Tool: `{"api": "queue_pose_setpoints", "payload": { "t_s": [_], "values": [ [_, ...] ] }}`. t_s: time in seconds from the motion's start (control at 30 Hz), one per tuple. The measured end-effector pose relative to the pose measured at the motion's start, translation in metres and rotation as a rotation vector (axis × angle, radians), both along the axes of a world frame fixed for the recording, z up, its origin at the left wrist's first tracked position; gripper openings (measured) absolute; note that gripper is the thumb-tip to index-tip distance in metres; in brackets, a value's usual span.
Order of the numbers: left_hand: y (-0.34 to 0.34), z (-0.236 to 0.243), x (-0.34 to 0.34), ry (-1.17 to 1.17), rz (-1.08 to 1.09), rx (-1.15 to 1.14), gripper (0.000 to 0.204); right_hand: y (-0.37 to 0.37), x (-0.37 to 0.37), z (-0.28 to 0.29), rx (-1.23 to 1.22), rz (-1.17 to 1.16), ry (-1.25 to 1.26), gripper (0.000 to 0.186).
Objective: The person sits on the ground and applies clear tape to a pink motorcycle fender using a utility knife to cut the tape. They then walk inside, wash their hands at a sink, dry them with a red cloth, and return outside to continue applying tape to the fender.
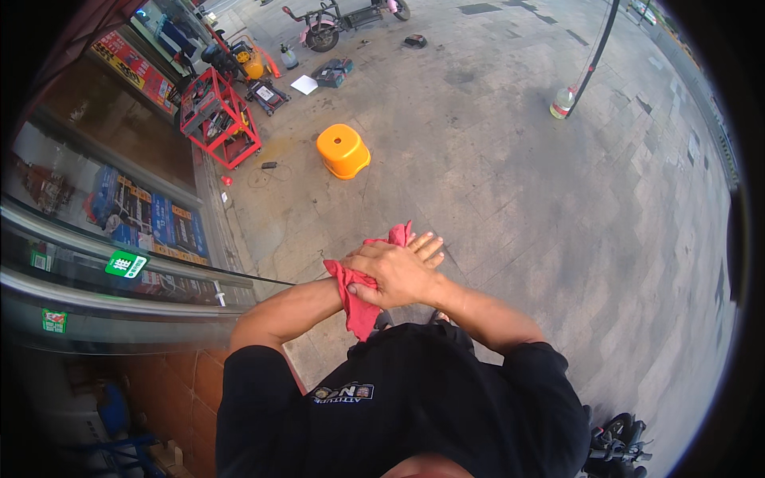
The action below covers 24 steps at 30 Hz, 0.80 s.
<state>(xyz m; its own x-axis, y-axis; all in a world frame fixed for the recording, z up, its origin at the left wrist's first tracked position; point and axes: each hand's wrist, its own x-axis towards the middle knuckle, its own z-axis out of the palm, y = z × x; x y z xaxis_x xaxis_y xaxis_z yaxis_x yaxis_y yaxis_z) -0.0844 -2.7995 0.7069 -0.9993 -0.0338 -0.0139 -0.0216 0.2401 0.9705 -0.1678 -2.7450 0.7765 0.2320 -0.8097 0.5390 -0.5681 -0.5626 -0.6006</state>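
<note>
One red cloth (pixel 363 312) is wrapped about the left wrist and the back of the left hand, above the pavement (pixel 510 199) and in front of a black shirt (pixel 398 414). The right hand (pixel 392 275) presses over it, gripping it with the thumb on the near side; one end hangs down below the wrist and another pokes up past the knuckles. The left hand (pixel 428 248) is open, its fingers stretched out beyond the right hand; the rest of it is mostly covered.

Ahead, well apart from the hands, stands a yellow stool (pixel 343 150), upright. To its left is a red cart (pixel 225 145) loaded with items too small to tell apart. Beyond the stool lie a white sheet (pixel 304 84) and, just beside it, a toolbox (pixel 332 73). Farther off stands a scooter (pixel 343 22). At right, a bottle (pixel 562 103) sits beside a pole (pixel 594 60).
</note>
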Motion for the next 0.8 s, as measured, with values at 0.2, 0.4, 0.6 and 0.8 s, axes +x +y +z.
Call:
{"api": "queue_pose_setpoints", "payload": {
  "t_s": [0.2,0.4,0.6,0.8],
  "values": [
    [-0.032,0.077,0.021,0.151,-0.2,-0.988,0.036,0.033,-0.11,-0.023,0.26,-0.118,-0.043,0.026],
    [0.014,0.064,-0.038,0.563,0.7,-0.275,0.059,0.029,-0.081,-0.042,0.303,-0.165,-0.829,0.047],
    [-0.024,0.004,-0.051,0.143,1.137,0.732,0.048,0.034,-0.028,-0.049,0.324,-0.141,-0.554,0.068],
    [0.008,0.023,-0.037,0.598,0.277,1.174,0.054,0.037,-0.036,-0.002,0.794,1.166,-1.425,0.078]
  ]
}}
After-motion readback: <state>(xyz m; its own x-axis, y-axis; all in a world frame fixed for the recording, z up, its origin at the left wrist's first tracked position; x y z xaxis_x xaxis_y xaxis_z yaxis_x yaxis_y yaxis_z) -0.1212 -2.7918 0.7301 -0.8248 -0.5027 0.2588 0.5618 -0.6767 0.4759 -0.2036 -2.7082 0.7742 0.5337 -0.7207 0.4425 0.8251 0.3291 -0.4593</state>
